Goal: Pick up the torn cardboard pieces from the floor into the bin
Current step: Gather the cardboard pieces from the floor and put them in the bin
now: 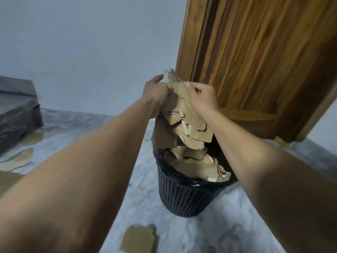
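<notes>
Head view: our cardboard bundle (182, 110) over the bin (184, 198).
Fingers: left hand (156, 95), right hand (202, 99) clamped on bundle.
Around: scrap (138, 238) near; door (255, 61) far right.

Pale wall (91, 52), marble floor (142, 198), wooden door (255, 61)

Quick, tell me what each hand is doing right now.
Left hand: closed, gripping the bundle of torn cardboard over the bin.
Right hand: closed, gripping the same bundle.
</notes>
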Demonstrator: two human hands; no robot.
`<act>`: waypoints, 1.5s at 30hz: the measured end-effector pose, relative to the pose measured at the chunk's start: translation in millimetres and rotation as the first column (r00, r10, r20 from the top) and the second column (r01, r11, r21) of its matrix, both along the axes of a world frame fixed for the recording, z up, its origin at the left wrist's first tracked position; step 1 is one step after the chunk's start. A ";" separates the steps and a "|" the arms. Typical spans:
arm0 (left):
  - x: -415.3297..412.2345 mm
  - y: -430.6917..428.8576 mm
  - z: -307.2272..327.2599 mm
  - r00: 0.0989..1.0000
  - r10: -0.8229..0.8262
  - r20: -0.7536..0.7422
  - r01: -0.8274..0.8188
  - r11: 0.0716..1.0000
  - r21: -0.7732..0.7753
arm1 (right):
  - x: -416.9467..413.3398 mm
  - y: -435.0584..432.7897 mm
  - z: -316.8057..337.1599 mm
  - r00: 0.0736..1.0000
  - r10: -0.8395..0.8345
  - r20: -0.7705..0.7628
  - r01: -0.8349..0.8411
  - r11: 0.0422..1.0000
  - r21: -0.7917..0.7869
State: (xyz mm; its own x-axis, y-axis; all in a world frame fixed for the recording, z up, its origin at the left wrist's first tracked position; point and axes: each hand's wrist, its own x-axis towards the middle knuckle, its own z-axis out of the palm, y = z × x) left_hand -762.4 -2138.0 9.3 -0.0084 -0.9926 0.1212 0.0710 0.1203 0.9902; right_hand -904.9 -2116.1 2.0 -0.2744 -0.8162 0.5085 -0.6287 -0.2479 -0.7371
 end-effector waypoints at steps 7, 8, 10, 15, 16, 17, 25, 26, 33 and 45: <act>-53.2 -3.4 -67.8 0.926 -0.183 0.330 0.137 0.978 0.158 | -61.3 14.9 -65.0 0.993 -0.114 -0.016 0.114 0.957 0.268; -53.4 -3.3 -73.2 0.912 -0.168 0.373 0.124 0.982 0.141 | -64.5 17.6 -69.5 0.994 -0.109 -0.031 0.113 0.941 0.319; -47.1 -0.4 -78.7 0.910 -0.115 0.399 0.087 0.992 0.089 | -66.6 22.0 -72.9 0.994 -0.106 -0.042 0.114 0.921 0.373; 3.9 28.6 -88.9 0.893 0.163 0.420 -0.125 0.985 -0.117 | -32.1 42.1 -74.2 0.991 -0.065 -0.119 0.104 0.930 0.353; 19.0 36.1 -96.6 0.872 0.206 0.444 -0.158 0.977 -0.143 | -19.1 47.4 -75.6 0.988 -0.050 -0.149 0.099 0.936 0.337; 35.5 42.7 -106.9 0.852 0.240 0.465 -0.186 0.970 -0.160 | -5.3 51.7 -78.3 0.984 -0.034 -0.175 0.089 0.944 0.319; 177.3 111.2 -254.4 0.580 0.115 0.807 -0.231 0.973 0.027 | 108.9 86.7 -142.5 0.910 0.192 -0.368 -0.142 0.977 0.159; 193.0 122.9 -276.1 0.536 0.035 0.843 -0.217 0.971 0.097 | 120.6 90.3 -157.8 0.908 0.209 -0.364 -0.162 0.974 0.158; 246.9 184.2 -357.5 0.200 -0.283 0.938 -0.078 0.950 0.303 | 158.4 129.1 -330.2 0.856 0.284 -0.432 0.145 0.670 0.728; 374.9 135.6 -376.8 0.200 0.096 0.975 -0.489 0.872 0.015 | 311.1 56.5 -388.1 0.782 0.479 -0.398 -0.133 0.753 0.644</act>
